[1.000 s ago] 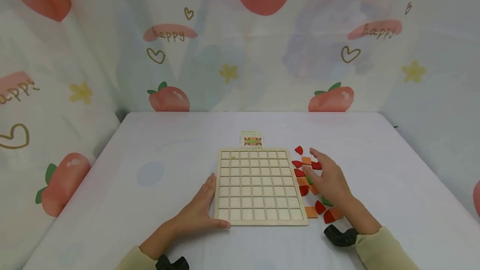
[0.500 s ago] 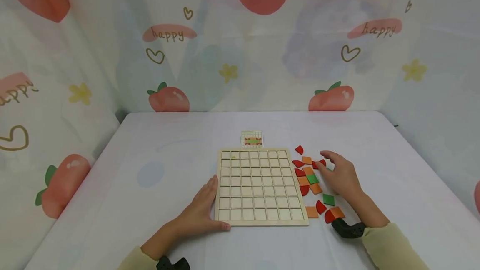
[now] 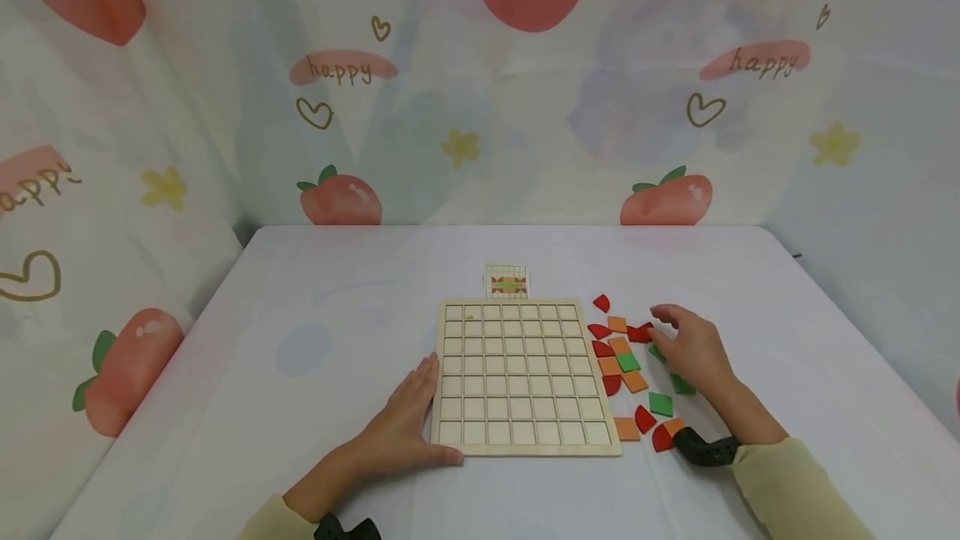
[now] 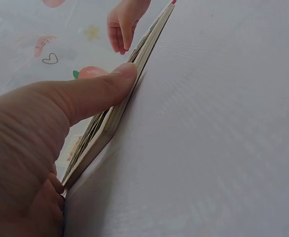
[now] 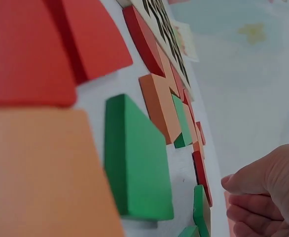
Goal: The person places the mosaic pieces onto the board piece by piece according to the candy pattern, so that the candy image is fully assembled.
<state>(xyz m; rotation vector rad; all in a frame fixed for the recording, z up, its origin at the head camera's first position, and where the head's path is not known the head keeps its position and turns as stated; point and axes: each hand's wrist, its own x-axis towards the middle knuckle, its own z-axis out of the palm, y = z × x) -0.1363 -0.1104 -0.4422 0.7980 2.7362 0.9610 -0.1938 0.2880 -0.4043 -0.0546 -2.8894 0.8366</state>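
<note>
A pale wooden board (image 3: 527, 450) with a square grid lies on the white table. My left hand (image 3: 401, 423) rests at its near left corner, thumb (image 4: 100, 94) against the near edge and fingers along the left side. To the right of the board, my right hand (image 3: 693, 352) hovers over loose tiles, fingers bent loosely, with no tile visible in it. By its thumb lies a red tile (image 3: 637, 333); green tiles (image 3: 682, 384) lie partly under the hand and wrist. In the right wrist view the right hand (image 5: 263, 192) appears at the lower right, apart from the tiles.
A small card (image 3: 507, 282) with a coloured grid pattern touches or nearly touches the board's far edge. Several red, orange (image 3: 627, 429) and green tiles lie scattered along the board's right side. Patterned cloth (image 3: 510, 123) hangs behind and beside the table.
My right hand has moved right, away from the board, uncovering orange and green tiles. The red tile near its thumb has shifted slightly right. My left hand stays at the board's corner.
</note>
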